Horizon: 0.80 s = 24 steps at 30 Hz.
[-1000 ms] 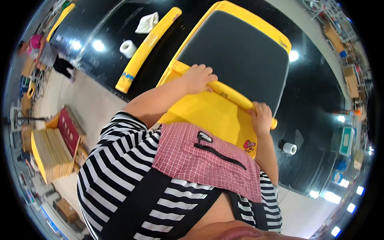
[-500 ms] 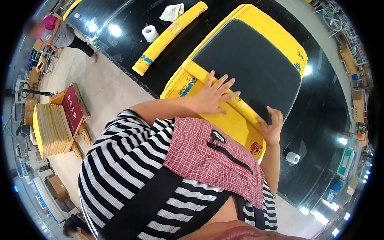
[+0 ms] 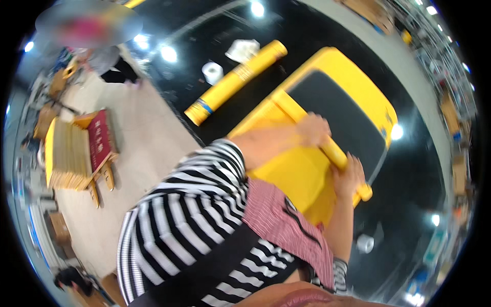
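Observation:
A large yellow mat [image 3: 291, 176] with a dark panel [image 3: 332, 100] lies on the black table in front of me. Across it runs a partly rolled-up section, a yellow roll [image 3: 335, 153]. Curled over the middle of this roll is my left hand [image 3: 313, 130], blurred by motion. My right hand [image 3: 350, 176] grips the roll close to its right end, fingers bent over the top. Beyond the mat's left side lies a separate yellow roll [image 3: 238, 79], with a blue print near its near end.
Beside the separate roll are a white tape roll [image 3: 212, 73] and a crumpled white cloth [image 3: 243, 50]. Another white roll [image 3: 365, 243] stands at right. On the floor at left sits a stack of yellow-edged sheets [image 3: 69, 153] against a red board [image 3: 101, 139]. A person [image 3: 115, 64] stands far left.
The rolled section has moved away from me over the dark panel. Both hands have gone forward with it, their spread fingers now curled over. My view has shifted too.

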Each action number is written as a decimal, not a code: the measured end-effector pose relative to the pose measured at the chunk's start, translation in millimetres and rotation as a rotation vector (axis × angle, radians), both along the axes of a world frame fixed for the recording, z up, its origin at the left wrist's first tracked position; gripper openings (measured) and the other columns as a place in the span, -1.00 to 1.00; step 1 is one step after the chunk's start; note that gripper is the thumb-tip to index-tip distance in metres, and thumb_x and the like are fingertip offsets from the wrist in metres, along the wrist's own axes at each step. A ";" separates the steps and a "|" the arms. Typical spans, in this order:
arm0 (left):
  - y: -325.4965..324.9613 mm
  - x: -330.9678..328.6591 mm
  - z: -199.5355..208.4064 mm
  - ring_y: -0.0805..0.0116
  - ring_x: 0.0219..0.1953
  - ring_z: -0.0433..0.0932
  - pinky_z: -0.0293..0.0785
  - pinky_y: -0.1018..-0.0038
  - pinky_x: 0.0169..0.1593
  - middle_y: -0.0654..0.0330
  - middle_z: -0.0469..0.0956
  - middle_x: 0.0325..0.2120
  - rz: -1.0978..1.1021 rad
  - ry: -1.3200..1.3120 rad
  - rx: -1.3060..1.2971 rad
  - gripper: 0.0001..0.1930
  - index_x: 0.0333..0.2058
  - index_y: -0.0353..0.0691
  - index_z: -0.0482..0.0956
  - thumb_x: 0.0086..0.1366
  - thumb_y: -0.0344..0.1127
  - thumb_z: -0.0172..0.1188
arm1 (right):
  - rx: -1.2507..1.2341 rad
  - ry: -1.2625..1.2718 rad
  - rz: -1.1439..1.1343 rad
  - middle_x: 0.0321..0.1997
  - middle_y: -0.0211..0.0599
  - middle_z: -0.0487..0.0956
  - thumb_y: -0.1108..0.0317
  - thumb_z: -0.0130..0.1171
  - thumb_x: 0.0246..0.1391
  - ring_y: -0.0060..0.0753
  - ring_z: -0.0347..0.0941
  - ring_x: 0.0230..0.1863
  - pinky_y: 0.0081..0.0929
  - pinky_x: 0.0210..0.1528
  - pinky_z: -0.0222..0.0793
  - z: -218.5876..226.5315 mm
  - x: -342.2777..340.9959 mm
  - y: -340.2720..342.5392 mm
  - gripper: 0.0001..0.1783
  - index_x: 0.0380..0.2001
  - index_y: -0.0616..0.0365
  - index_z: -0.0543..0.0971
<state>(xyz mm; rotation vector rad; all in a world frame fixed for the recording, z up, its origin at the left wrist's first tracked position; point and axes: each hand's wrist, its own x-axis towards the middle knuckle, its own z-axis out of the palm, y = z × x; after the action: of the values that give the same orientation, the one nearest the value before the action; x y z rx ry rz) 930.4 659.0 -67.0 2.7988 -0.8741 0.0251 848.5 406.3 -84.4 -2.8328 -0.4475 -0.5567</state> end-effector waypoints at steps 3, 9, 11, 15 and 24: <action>14.0 -12.1 -3.4 0.17 0.13 0.44 0.30 0.14 0.12 0.14 0.55 -0.04 -0.059 -0.096 -0.107 -0.36 0.01 -0.03 0.62 0.07 0.28 0.39 | -0.050 0.133 -0.060 0.14 -0.15 0.56 0.07 0.55 -0.17 0.03 0.43 0.20 -0.04 0.22 0.34 12.5 15.4 0.8 -0.25 0.13 0.05 0.56; 8.0 7.5 2.2 0.16 0.07 0.48 0.35 0.17 0.09 0.17 0.54 -0.02 -0.065 0.004 0.063 -0.30 0.05 -0.07 0.59 0.10 0.31 0.38 | -0.065 0.238 -0.012 -0.07 -0.13 0.53 0.15 0.49 -0.09 0.13 0.44 0.03 0.01 0.06 0.39 14.2 31.4 -10.3 -0.40 0.01 0.11 0.51; 7.6 5.4 5.7 0.14 0.06 0.48 0.37 0.17 0.09 0.15 0.53 -0.01 -0.059 0.025 0.104 -0.30 0.06 -0.09 0.57 0.12 0.32 0.36 | -0.081 0.229 0.024 -0.06 -0.11 0.53 0.17 0.47 -0.07 0.14 0.44 0.03 0.01 0.05 0.39 9.8 29.1 -12.6 -0.41 0.02 0.13 0.50; 29.6 -59.5 2.9 0.09 0.04 0.49 0.37 0.15 0.10 0.11 0.53 -0.05 -0.144 0.044 0.093 -0.33 0.02 -0.11 0.58 0.15 0.30 0.34 | -0.111 0.268 0.029 -0.09 -0.04 0.51 0.16 0.43 -0.03 0.17 0.45 -0.01 0.04 0.01 0.40 11.3 -48.2 4.4 -0.40 0.04 0.17 0.50; 79.1 -169.7 22.7 0.17 0.04 0.49 0.34 0.19 0.11 0.12 0.56 -0.08 -0.068 0.100 -0.040 -0.46 0.09 -0.14 0.57 0.32 0.12 0.27 | -0.027 0.085 0.095 0.05 0.02 0.60 0.13 0.27 0.20 0.11 0.52 0.09 -0.04 0.14 0.43 -36.7 -167.3 -71.3 -0.48 0.17 0.12 0.54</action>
<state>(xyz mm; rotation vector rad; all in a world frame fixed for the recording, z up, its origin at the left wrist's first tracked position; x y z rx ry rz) 760.7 738.0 -44.3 2.7054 -0.9332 -0.1052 681.2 335.0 -121.1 -2.8295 -0.5743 -0.4139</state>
